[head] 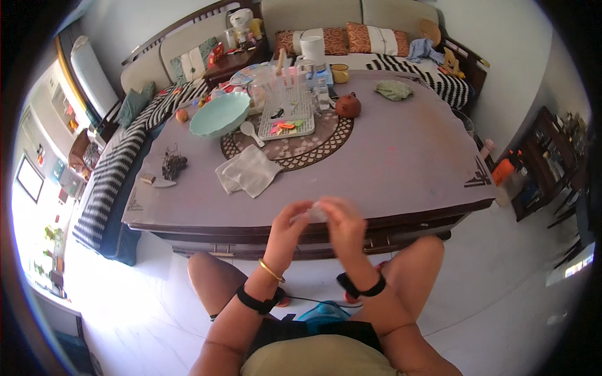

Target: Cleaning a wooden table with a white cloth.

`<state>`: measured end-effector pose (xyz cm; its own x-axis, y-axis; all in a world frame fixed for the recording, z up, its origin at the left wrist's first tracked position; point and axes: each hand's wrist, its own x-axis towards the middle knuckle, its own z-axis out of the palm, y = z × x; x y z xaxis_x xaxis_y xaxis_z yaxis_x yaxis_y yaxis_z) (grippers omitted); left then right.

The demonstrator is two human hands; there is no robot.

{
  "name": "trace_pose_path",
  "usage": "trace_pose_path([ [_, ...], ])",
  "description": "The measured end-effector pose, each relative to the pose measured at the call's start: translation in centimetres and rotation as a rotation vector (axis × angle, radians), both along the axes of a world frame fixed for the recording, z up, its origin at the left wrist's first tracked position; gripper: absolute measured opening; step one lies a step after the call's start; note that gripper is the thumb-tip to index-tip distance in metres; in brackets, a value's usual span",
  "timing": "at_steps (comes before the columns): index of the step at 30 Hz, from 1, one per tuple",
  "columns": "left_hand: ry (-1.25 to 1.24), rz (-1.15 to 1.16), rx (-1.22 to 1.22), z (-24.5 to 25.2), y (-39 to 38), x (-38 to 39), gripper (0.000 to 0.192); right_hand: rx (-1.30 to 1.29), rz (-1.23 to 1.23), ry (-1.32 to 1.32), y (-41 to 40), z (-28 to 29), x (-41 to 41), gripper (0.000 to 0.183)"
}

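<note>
Just above the table's front edge, my left hand (pixel 288 224) pinches a small whitish, translucent piece (pixel 317 214), possibly plastic. The fingers of my right hand (pixel 347 230) are on the same piece from the other side. Motion blur and the fingers hide its exact shape. Beyond my hands, a folded white cloth (pixel 251 170) lies flat on the table. Farther left are a knife (pixel 160 181) and a dark, dried-looking bunch of stems (pixel 174 164), close beside each other.
The covered table (pixel 400 155) carries a pale green scalloped bowl (pixel 221 115), a white spoon (pixel 252 133), a slotted tray (pixel 287 130) with colourful tabs, a brown clay teapot (pixel 348 106), a yellow mug (pixel 339 73) and a green cloth (pixel 394 90). Drawers (pixel 385 242) face my knees.
</note>
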<state>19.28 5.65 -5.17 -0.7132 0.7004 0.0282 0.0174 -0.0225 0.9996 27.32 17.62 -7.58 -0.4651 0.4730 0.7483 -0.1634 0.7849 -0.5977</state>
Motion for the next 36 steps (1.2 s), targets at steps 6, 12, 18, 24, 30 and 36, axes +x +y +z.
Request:
trace_pose_path([
  [6,1.084,0.240,-0.619,-1.7,-2.4,-1.5,0.049,0.088,-0.385,-0.247,6.1,-0.3,1.4,0.016],
  [12,1.057,0.306,-0.549,-3.7,-5.3,-2.0,0.055,0.119,0.104,-0.326,-4.1,-1.6,-4.6,0.021],
  [18,1.215,0.347,-0.575,-1.9,-8.6,-6.3,0.033,0.115,0.156,-0.471,-4.2,1.0,-5.0,0.018],
  [24,1.358,0.194,-0.666,0.6,-7.9,-9.1,0.009,0.195,-0.049,-0.178,-1.5,2.4,1.0,0.018],
  [30,1.454,0.436,-0.569,4.8,-5.6,-11.5,0.021,0.255,-0.121,-0.345,-1.5,0.0,-0.8,0.026],
  [36,1.428,0.471,-0.580,5.6,-5.2,-11.9,0.021,0.245,0.052,-0.531,-7.6,-0.5,-6.2,0.049],
])
